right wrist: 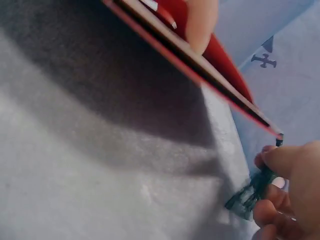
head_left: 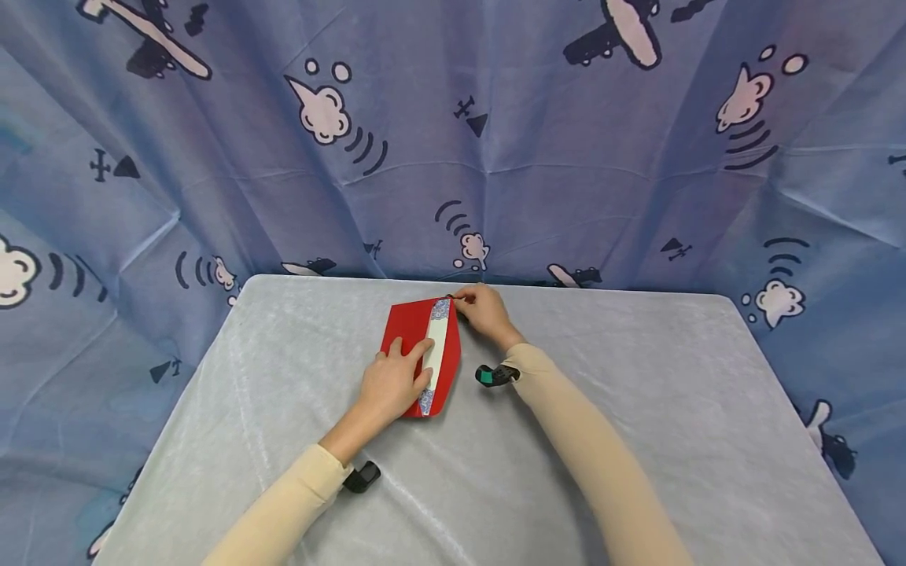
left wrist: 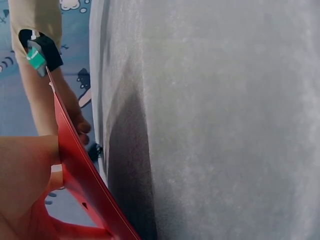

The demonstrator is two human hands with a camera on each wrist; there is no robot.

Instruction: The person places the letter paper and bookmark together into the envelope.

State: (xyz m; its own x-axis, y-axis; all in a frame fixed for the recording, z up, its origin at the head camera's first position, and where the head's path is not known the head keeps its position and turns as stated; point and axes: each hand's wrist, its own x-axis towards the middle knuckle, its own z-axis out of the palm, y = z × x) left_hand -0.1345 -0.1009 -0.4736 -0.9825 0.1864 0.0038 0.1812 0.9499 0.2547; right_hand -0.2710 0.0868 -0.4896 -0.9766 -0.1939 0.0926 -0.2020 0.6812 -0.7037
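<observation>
A red folded paper holder [head_left: 406, 321], like an envelope, stands out at the table's centre. A whitish strip [head_left: 436, 354] with blue patterned ends lies along it; it looks like a bookmark. My left hand [head_left: 388, 385] rests on the holder with fingers spread, index finger and thumb touching the strip's side. At the far corner my right hand [head_left: 487, 311] pinches a dark green tassel [right wrist: 250, 195], joined by a short cord to the strip's tip. In the left wrist view the holder [left wrist: 82, 160] appears tilted, its shadow on the cloth. Its underside is hidden in the head view.
A pale grey cloth [head_left: 283, 409] covers the table. Behind it hangs a blue curtain [head_left: 425, 118] printed with airplanes and clouds. A black band device sits at each wrist, with a green patch on the right wrist's device [head_left: 495, 376].
</observation>
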